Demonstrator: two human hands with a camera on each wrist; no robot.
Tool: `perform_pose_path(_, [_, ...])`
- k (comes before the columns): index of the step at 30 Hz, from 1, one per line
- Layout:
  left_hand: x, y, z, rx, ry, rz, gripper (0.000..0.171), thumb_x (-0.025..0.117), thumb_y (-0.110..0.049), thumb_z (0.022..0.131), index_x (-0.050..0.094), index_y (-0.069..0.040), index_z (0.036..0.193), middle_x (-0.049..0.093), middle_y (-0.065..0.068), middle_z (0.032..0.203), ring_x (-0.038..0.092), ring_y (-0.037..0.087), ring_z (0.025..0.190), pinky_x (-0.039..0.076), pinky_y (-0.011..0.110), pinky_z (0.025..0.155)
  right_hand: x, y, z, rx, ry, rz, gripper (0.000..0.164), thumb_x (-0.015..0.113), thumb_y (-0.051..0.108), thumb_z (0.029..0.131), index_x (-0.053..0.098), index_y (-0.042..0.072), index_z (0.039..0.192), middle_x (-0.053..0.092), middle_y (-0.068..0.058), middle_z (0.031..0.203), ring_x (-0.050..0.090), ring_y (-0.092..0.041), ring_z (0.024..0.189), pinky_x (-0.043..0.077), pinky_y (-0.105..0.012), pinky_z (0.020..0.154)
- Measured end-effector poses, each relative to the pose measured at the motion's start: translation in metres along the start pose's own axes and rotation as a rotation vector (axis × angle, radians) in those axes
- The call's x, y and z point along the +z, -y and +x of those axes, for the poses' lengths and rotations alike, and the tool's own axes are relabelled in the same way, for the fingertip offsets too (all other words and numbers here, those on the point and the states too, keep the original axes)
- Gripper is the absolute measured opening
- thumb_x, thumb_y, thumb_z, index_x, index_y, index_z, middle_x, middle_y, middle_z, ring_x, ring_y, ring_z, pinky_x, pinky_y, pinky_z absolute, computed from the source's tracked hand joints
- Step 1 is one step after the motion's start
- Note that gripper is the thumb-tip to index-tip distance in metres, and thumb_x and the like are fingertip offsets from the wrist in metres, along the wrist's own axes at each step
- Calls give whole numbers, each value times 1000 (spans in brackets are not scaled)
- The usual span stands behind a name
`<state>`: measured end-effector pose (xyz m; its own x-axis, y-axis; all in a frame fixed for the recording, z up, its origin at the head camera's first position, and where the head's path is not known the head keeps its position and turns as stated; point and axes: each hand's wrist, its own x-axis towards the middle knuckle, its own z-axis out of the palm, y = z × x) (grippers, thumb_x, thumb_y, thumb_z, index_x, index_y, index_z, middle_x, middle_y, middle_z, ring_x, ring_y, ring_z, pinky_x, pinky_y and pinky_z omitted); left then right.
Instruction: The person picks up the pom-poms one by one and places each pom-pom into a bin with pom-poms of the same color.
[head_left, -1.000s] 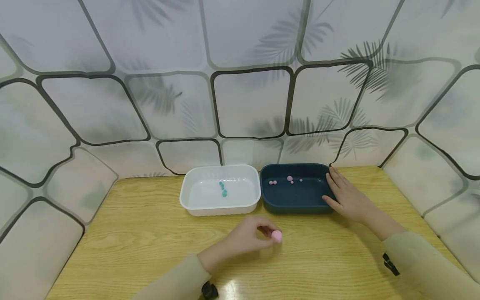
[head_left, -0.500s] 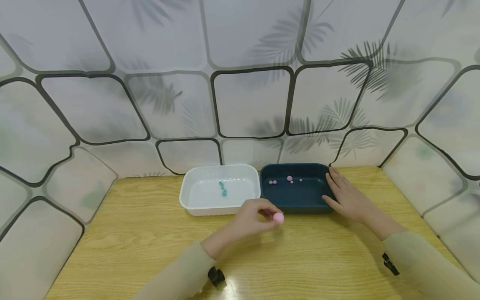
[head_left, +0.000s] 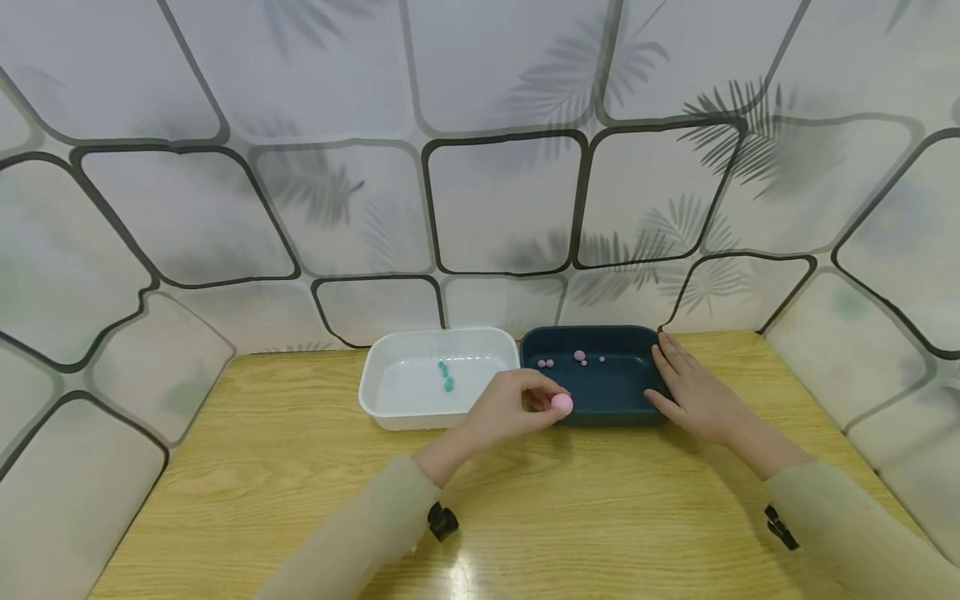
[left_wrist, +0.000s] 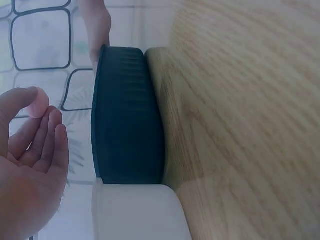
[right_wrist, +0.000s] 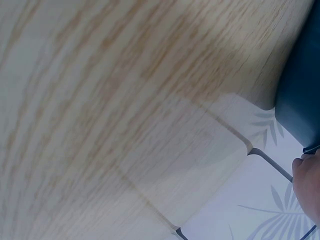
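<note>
My left hand point(head_left: 510, 407) pinches a pink ball point(head_left: 562, 404) between thumb and fingertips, over the near left edge of the dark blue tray point(head_left: 615, 400). In the left wrist view the pink ball point(left_wrist: 38, 104) shows at the thumb tip, above the level of the tray rim. My right hand point(head_left: 693, 396) rests with extended fingers on the right edge of the dark tray. Several small pink balls point(head_left: 580, 356) lie inside that tray. Beside it on the left stands a white tray point(head_left: 382, 414) with several teal balls point(head_left: 448, 384) in a short row.
Both trays stand side by side on a wooden table point(head_left: 285, 467), close to its back edge. A patterned wall covering point(head_left: 502, 208) rises behind and along both sides. Dark straps point(head_left: 442, 522) show at the sleeve cuffs.
My left hand has moved forward and slightly right with the pink ball, from the table in front of the trays to the dark tray's near edge. The right hand stays in place.
</note>
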<state>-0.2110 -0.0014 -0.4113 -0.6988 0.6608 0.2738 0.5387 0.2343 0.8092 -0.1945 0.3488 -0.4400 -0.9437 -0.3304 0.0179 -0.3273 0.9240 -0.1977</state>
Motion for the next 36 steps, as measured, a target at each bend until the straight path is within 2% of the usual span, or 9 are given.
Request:
perform_pose_path(4, [-2, 2, 8, -16, -11, 6, 21, 81, -15, 96, 80, -4, 114, 80, 11, 103, 69, 5, 83, 62, 22, 82, 0, 0, 0, 2, 3, -5, 87, 55, 43, 110, 16, -13, 164, 5, -34, 174, 7, -51, 163, 20, -66, 130])
perform_pose_path(8, [-4, 3, 13, -28, -26, 19, 23, 80, -18, 97, 80, -5, 116, 79, 11, 104, 72, 12, 87, 60, 18, 81, 0, -1, 0, 0, 4, -9, 87, 55, 43, 110, 15, -13, 164, 5, -34, 174, 7, -51, 163, 20, -66, 130])
perform_pose_path(15, [-6, 7, 23, -59, -45, 30, 26, 80, -22, 97, 80, -4, 116, 80, 11, 103, 69, 11, 87, 57, 17, 81, -1, 1, -1, 0, 1, -8, 88, 55, 44, 110, 16, -14, 164, 5, -34, 174, 8, -52, 163, 20, -65, 130])
perform_pose_path(20, [-8, 8, 33, -98, -61, 32, 27, 80, -22, 98, 80, -4, 117, 80, 12, 105, 70, 13, 89, 56, 17, 81, -1, 2, -1, -1, -2, -3, 87, 55, 43, 110, 16, -14, 164, 5, -35, 174, 8, -52, 163, 19, -65, 130])
perform_pose_path(31, [-12, 12, 49, -136, -96, 58, 26, 78, -24, 99, 80, -5, 117, 80, 13, 109, 74, 24, 96, 58, 20, 83, -1, 0, -1, -4, -6, 8, 88, 52, 46, 111, 15, -14, 164, 5, -34, 174, 7, -51, 163, 17, -63, 132])
perform_pose_path(36, [-12, 17, 57, -153, -110, 83, 26, 78, -25, 99, 80, -7, 117, 80, 11, 109, 74, 24, 97, 58, 20, 82, 1, -2, 0, -15, -15, 2, 88, 52, 46, 111, 15, -14, 164, 6, -35, 174, 7, -51, 163, 18, -64, 131])
